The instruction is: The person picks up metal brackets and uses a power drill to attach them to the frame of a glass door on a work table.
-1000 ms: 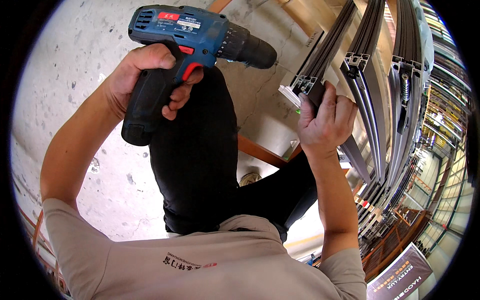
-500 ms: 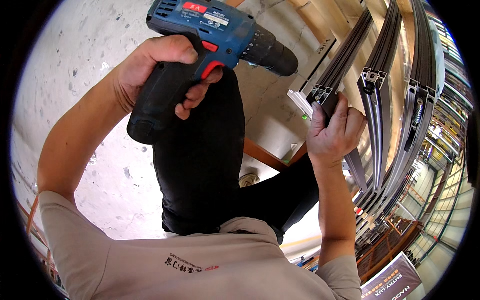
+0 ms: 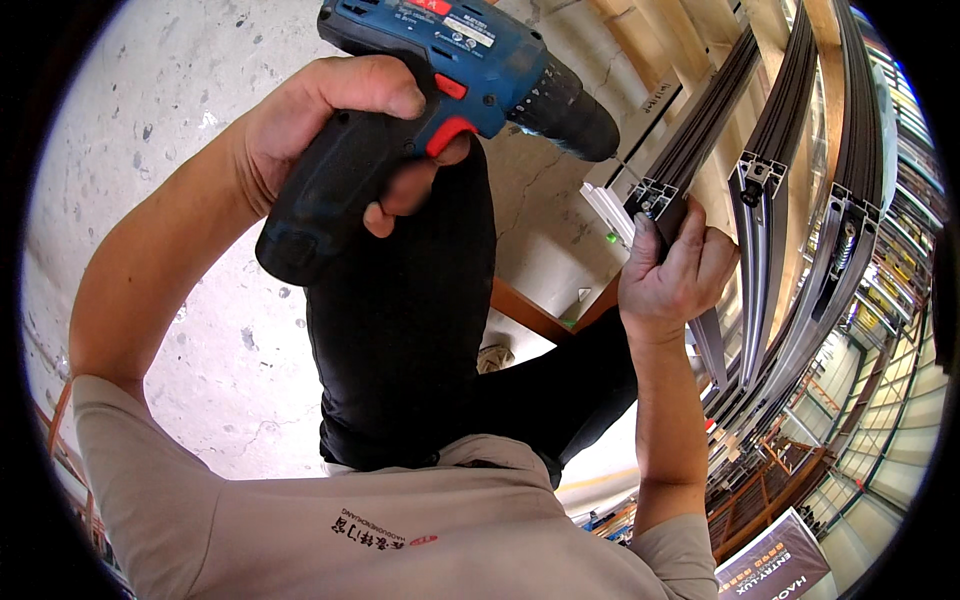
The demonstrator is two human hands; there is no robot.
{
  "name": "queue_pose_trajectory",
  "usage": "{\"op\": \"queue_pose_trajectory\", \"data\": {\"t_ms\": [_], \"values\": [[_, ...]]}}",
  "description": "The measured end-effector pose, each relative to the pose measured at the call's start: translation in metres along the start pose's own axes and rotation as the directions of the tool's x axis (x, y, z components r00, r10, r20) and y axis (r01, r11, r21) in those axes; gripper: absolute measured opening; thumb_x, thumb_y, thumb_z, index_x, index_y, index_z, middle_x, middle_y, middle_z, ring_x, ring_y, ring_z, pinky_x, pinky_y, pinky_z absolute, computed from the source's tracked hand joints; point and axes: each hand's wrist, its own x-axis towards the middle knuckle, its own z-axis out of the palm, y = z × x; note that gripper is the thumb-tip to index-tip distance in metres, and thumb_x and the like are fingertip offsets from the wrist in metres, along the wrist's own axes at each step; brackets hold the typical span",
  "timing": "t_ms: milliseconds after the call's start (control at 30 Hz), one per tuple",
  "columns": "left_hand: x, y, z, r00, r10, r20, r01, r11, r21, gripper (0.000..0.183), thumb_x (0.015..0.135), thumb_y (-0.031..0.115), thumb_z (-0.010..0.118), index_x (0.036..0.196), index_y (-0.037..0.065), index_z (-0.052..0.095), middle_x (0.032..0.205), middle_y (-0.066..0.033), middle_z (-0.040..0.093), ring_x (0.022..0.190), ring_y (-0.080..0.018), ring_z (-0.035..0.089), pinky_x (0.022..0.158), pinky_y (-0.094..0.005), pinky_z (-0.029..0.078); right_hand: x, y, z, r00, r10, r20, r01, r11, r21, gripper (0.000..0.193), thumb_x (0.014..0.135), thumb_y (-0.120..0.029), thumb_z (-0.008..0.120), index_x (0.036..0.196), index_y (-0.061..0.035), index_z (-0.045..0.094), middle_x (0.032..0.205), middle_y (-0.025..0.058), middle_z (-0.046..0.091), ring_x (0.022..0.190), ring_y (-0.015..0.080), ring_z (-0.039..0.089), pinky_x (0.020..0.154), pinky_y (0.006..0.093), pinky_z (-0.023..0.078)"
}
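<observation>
My left hand [image 3: 310, 112] is wrapped round the black grip of a blue cordless drill [image 3: 482, 85], with fingers below its red trigger. The chuck faces right, and its thin bit [image 3: 628, 168] reaches toward the cut end of a dark metal frame profile [image 3: 700, 125]. Whether the bit touches the profile I cannot tell. My right hand [image 3: 678, 285] pinches that same end from below, thumb on the near face and fingers on the far side. A small metal fitting [image 3: 648, 208] shows in the profile's hollow end, just above the thumb.
Two more dark profiles, a middle one [image 3: 785, 110] and an outer one [image 3: 858, 120], stand to the right across wooden slats [image 3: 675, 40]. A white strip [image 3: 607, 212] lies beside the held end. My black-trousered leg [image 3: 400, 350] is below the drill, over speckled concrete floor [image 3: 160, 130].
The drill has shifted right and slightly relative to the view, its bit now closer to the profile's end. My right hand keeps its hold on that end.
</observation>
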Motion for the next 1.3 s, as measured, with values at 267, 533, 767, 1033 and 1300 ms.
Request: {"op": "queue_pose_trajectory", "data": {"t_ms": [267,533,767,1033,1300], "values": [[0.001,-0.001,0.001,1.000,-0.011,0.020,0.013,0.996,-0.092,0.064,0.080,0.047,0.075,0.111,-0.006,0.061,0.076,-0.0133,0.066,0.061,-0.0193,0.067,0.056,-0.0298,0.059,0.001,0.000,0.001,1.000,-0.013,0.008,0.014,0.999,-0.047,0.061,0.099,-0.054,0.061,0.123,0.0023,0.064,0.087,0.0101,0.049,0.078,0.0306,0.052,0.065,0.0423,0.044],[0.000,0.000,0.003,0.998,0.017,-0.057,-0.015,0.999,0.038,0.062,0.079,0.046,0.075,0.108,-0.008,0.065,0.075,-0.0155,0.067,0.058,-0.0206,0.068,0.052,-0.0306,0.059,0.002,-0.001,-0.004,0.999,-0.009,0.045,0.009,1.000,-0.004,0.051,0.098,-0.040,0.068,0.126,0.0031,0.065,0.092,0.0118,0.051,0.085,0.0304,0.053,0.067,0.0404,0.045],[0.001,0.002,-0.001,0.999,-0.012,-0.052,0.016,0.997,0.082,0.068,0.073,0.044,0.079,0.113,-0.007,0.058,0.074,-0.0150,0.067,0.057,-0.0248,0.067,0.053,-0.0331,0.058,0.001,-0.001,-0.003,0.997,0.016,0.072,-0.016,1.000,0.002,0.052,0.099,-0.041,0.068,0.126,0.0031,0.065,0.093,0.0111,0.051,0.085,0.0281,0.053,0.067,0.0388,0.045],[0.005,0.000,0.003,0.994,0.101,-0.042,-0.093,0.982,0.165,0.061,0.081,0.046,0.073,0.107,-0.008,0.064,0.069,-0.0157,0.068,0.051,-0.0207,0.068,0.047,-0.0283,0.057,0.002,-0.002,-0.003,0.998,0.017,0.060,-0.017,1.000,-0.005,0.054,0.099,-0.045,0.066,0.127,0.0018,0.064,0.089,0.0096,0.049,0.082,0.0281,0.052,0.067,0.0396,0.045],[0.004,0.006,-0.004,0.996,0.086,0.008,-0.086,0.994,0.066,0.058,0.084,0.042,0.071,0.110,-0.008,0.064,0.074,-0.0156,0.069,0.057,-0.0196,0.069,0.053,-0.0278,0.059,0.003,-0.007,-0.005,0.999,0.027,0.023,-0.028,0.999,0.044,0.049,0.096,-0.035,0.072,0.127,0.0013,0.065,0.088,0.0124,0.054,0.081,0.0298,0.052,0.070,0.0401,0.043]]}}
